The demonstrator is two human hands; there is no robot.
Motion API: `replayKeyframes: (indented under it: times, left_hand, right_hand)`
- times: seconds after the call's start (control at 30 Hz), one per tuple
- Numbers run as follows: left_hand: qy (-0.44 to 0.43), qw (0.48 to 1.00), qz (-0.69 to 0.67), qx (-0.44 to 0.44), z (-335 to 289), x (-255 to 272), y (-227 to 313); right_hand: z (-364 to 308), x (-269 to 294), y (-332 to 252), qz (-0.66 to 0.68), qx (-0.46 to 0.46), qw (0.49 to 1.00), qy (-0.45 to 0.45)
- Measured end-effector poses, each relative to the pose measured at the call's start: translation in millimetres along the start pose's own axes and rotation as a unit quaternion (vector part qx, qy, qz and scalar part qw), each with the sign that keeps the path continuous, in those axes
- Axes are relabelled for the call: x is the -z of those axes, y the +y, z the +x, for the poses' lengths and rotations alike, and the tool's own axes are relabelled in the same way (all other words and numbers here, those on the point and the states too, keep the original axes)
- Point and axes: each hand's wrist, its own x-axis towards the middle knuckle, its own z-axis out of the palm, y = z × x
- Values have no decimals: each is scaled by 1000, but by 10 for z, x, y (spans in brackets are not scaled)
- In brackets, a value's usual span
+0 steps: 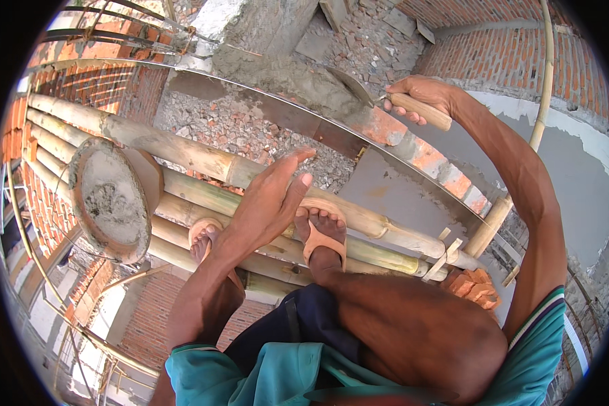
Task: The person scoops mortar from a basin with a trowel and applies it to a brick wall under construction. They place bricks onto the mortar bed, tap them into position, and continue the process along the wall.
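My right hand point(423, 98) is closed around the wooden handle of a trowel point(419, 111). The trowel's metal blade reaches left over wet grey mortar point(284, 81) spread along the top of a wall. To the right of that mortar runs a course of orange bricks point(430, 159). My left hand point(274, 193) holds nothing. Its fingers are stretched out and the thumb is apart, above the bamboo poles near my foot. Left of it stands a bucket point(153, 176) with grey mortar point(108, 203) inside.
Under my sandalled feet lie several bamboo poles point(203, 154), high above lower brickwork. Broken bricks point(470, 291) are heaped by my knee. Rubble point(247, 128) lies below the wall. An upright bamboo pole point(545, 74) stands at right; thin rods point(108, 34) stick out at upper left.
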Motion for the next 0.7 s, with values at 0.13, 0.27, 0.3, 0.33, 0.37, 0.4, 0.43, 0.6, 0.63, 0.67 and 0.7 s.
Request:
replayKeyframes:
  times: [0.13, 0.27, 0.3, 0.33, 0.37, 0.4, 0.43, 0.6, 0.63, 0.67, 0.7]
  left_hand:
    - [-107, 982, 154, -34, -196, 416, 411]
    - [-197, 938, 285, -6, -568, 722, 665]
    - [-209, 930, 302, -10, -683, 815, 700]
    - [-227, 918, 325, 13, -832, 934, 747]
    - [-235, 909, 344, 22, -1003, 1062, 804]
    - [-243, 899, 362, 38, -1172, 1172, 849]
    - [-212, 922, 315, 81, -1350, 1264, 888]
    - [-30, 949, 58, 308, -2220, 1483, 1102]
    - [55, 949, -20, 311, -2357, 1407, 1120]
    - [114, 944, -85, 298, -2488, 1330, 1151]
    - [184, 926, -175, 279, -2590, 1216, 1159]
  right_hand:
    - [526, -331, -467, -24, 90, 992, -80]
    - [802, -768, -1051, -157, 130, 978, -36]
    - [792, -775, -1092, -181, 158, 970, -38]
    - [764, -755, -1082, -195, 143, 970, -24]
    - [677, -661, -994, -206, 145, 967, -20]
    - [573, -554, -885, -230, 129, 964, 22]
    - [442, -442, -723, -265, 128, 956, 20]
    - [-552, -90, 294, -325, 59, 933, 146]
    - [-757, -94, 413, -342, 70, 920, 176]
    - [-927, -158, 545, -352, 108, 902, 223]
    - [-1047, -245, 649, -350, 124, 888, 271]
